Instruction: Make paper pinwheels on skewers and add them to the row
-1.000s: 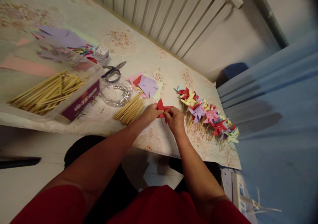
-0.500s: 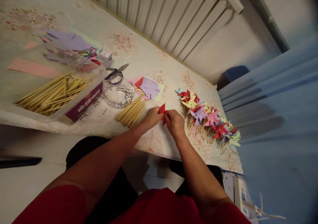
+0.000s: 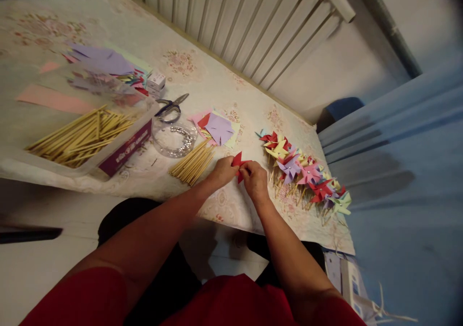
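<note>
A small piece of red paper [image 3: 237,162] with folded points is pinched between both my hands just above the table's near edge. My left hand [image 3: 223,171] grips its left side with closed fingers. My right hand [image 3: 255,180] pinches its right side. Left of my hands lies a loose bundle of wooden sticks [image 3: 191,161]. To the right runs a row of finished paper pinwheels [image 3: 304,171] in red, yellow, purple, pink and green, on sticks.
A stack of cut paper squares [image 3: 217,127], a clear round dish [image 3: 173,139] and scissors [image 3: 169,107] lie behind the sticks. A box of sticks [image 3: 87,135] stands at the left, with coloured paper sheets [image 3: 103,61] beyond. A radiator [image 3: 235,22] runs along the table's far side.
The view shifted slightly. My hands stay together on the red paper, and less of it shows between my fingers than a second ago.
</note>
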